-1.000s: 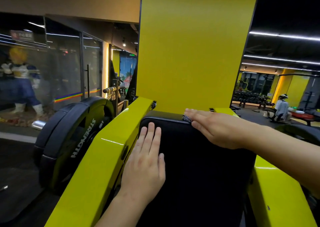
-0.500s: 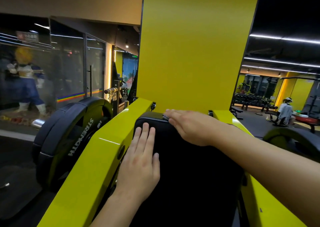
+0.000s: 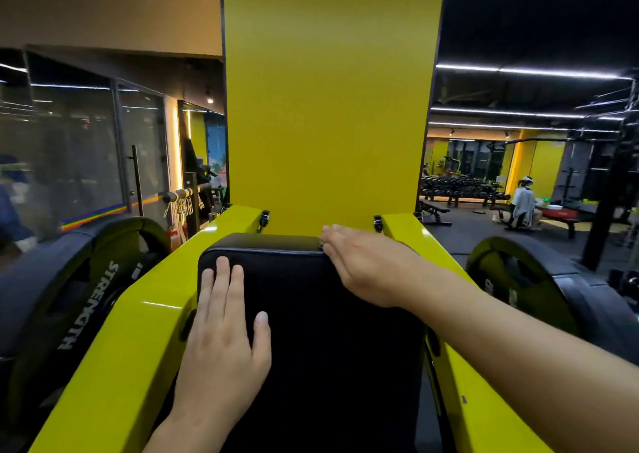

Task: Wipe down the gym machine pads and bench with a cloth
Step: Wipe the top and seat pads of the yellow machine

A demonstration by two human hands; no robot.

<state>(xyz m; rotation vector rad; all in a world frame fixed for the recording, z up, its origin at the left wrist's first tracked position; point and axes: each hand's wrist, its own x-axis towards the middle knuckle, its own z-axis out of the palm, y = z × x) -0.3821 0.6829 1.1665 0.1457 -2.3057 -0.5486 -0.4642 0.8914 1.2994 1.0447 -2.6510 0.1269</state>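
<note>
**Flat-handed grip presses a cloth along the top edge of a black machine pad**

Right hand point(image 3: 366, 266) lies flat, fingers straight and together, over the top right edge of the black pad point(image 3: 332, 349). Only a small dark, textured scrap of the cloth point(image 3: 321, 245) peeks out at the fingertips; the rest is hidden under the palm, so the hand presses it down rather than clenching it. Left hand point(image 3: 224, 328) rests released and flat on the pad's upper left area, fingers straight, holding nothing, seemingly steadying the pad.

Judging progress: the wipe appears to be working across the pad's top edge. No damp streaks or clean patches show, so how much is done cannot be told. The long lower face of the pad, and any bench, look likely to remain.

The pad is smooth, matte black upholstery with rounded corners and a stitched seam near its rim. Glossy yellow painted frame arms point(image 3: 131, 331) flank it on both sides. Round black rubbery weight plates point(image 3: 72, 300), one lettered "STRENGTH", hang outside each arm. A broad, flat yellow column point(image 3: 328, 107) rises behind.
</note>
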